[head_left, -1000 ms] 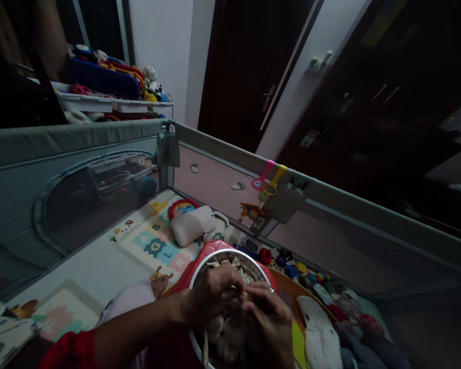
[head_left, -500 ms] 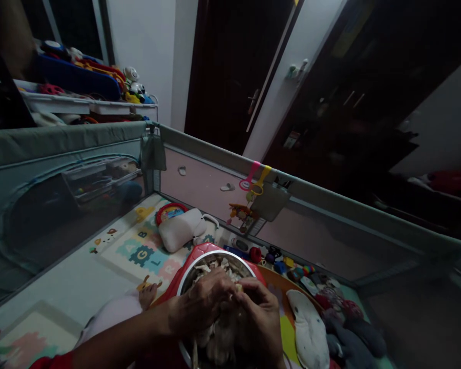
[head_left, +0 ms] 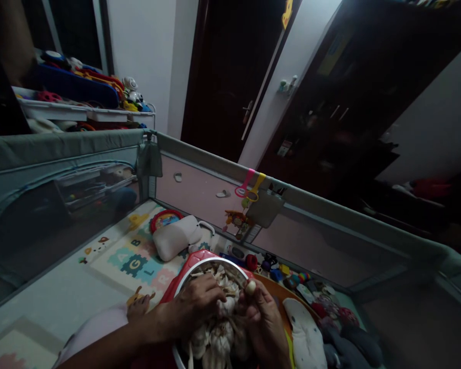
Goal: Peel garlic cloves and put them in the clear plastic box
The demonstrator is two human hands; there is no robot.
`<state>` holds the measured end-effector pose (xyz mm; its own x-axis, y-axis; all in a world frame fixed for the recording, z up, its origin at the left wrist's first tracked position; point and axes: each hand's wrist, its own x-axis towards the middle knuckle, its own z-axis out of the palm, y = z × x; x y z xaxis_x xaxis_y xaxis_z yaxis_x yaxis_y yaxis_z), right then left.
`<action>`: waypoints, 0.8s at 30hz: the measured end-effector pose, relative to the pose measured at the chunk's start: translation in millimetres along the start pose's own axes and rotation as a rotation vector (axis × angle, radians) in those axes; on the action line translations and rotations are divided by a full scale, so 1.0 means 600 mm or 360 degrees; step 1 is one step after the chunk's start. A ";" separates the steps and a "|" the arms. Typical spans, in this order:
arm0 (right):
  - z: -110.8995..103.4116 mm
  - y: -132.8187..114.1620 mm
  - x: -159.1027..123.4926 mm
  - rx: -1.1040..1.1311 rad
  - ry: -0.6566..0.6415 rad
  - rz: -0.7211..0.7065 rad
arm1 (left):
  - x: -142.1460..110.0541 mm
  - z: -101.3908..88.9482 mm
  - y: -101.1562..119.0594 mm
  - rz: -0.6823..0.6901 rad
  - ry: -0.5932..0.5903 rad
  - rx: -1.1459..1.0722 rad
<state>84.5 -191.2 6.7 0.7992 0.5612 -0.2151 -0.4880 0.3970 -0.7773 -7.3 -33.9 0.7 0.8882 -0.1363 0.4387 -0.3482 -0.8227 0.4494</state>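
Cream-coloured garlic clove [head_left: 250,287] pinched in right hand [head_left: 264,311] at right rim of the metal bowl [head_left: 215,260], probably light, firm, slick, best held round its sides; left hand [head_left: 197,300] curled over bowl, can't tell if gripping anything

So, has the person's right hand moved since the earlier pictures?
Yes: judged against the bowl's rim, the right hand has moved rightward, carrying a pale garlic clove away from the left hand.

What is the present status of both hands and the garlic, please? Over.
Right hand pinching pale clove. Left hand over garlic bulbs, grip unclear. Bulbs in silver-rimmed bowl, partly hidden by both hands.
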 end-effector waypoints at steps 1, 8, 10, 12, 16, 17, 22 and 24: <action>0.002 -0.001 -0.001 0.0029 -0.0013 0.0026 | 0.001 0.000 0.000 0.0005 0.0066 -0.0024; 0.010 -0.006 -0.006 0.0077 -0.0011 0.0164 | 0.003 0.015 -0.014 0.0151 0.0378 -0.0385; 0.011 -0.006 -0.007 0.0042 -0.0005 0.0169 | 0.005 0.022 -0.015 0.0102 0.0410 -0.0394; 0.013 -0.005 -0.008 0.0026 -0.0024 0.0184 | 0.007 0.026 -0.012 0.0065 0.0442 -0.0377; 0.015 -0.005 -0.011 0.0052 -0.0067 0.0235 | 0.013 0.026 -0.005 0.0087 0.0484 -0.0310; 0.015 -0.006 -0.012 0.0039 -0.0069 0.0233 | 0.015 0.025 -0.005 0.0094 0.0479 -0.0300; 0.004 -0.006 -0.012 -0.0122 -0.0044 0.0165 | 0.019 0.017 -0.021 0.0061 0.0402 -0.0341; 0.000 -0.008 -0.011 -0.0167 -0.0044 0.0116 | 0.019 0.014 -0.032 0.0008 0.0342 -0.0343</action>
<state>81.7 -196.6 11.5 0.7522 0.6062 -0.2581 -0.5041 0.2772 -0.8180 12.4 -24.5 -9.5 0.8108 -0.0013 0.5853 -0.4283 -0.6829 0.5918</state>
